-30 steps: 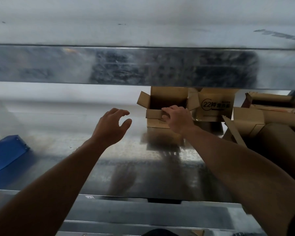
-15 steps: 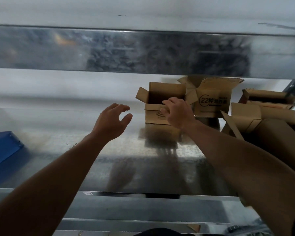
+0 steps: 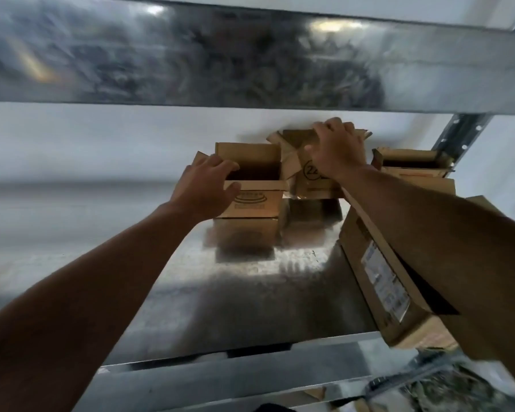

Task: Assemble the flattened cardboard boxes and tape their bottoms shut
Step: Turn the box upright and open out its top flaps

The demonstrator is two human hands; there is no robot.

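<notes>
Left hand (image 3: 204,188): curled round the near-left top corner of the small open box (image 3: 256,200), thumb on the front wall, fingers over the rim; likely to steady or shift it.
Right hand (image 3: 336,150): stretched further back, fingers bent over the top flaps of the printed box (image 3: 309,181), seemingly gripping them; likely to square it up beside its neighbour.
Task's boxes: already erected, tops open, side by side toward the back edge of the shelf (image 3: 235,307), right of middle; bottoms hidden, so taping impossible to judge.
Third box (image 3: 414,171): open too, near the back-right corner, just right of the printed box.
Long carton (image 3: 381,278): lying along the right edge, under the right forearm.
Writing: "22" inside a circle on the printed box, remainder hidden by the wrist; oval logo on the small open box, lettering beneath too blurred to read; white label on the long carton, unreadable.
</notes>
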